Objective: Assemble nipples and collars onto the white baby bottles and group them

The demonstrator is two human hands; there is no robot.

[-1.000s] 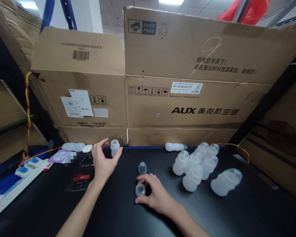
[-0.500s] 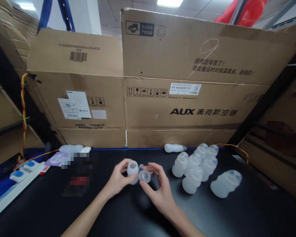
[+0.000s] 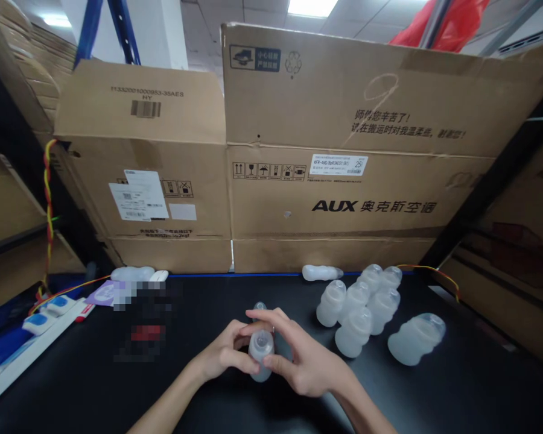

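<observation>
Both hands [image 3: 271, 355] have now pressed cap and small bottle [image 3: 260, 354] together.

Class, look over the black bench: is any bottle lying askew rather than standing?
Yes. One bottle lies on its side by the cardboard boxes, and a bigger one lies tipped at the right; the cluster between stands upright.

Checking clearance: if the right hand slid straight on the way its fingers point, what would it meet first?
The right hand points left, across the small bottle it grips; next is the left hand, already touching that bottle.
</observation>
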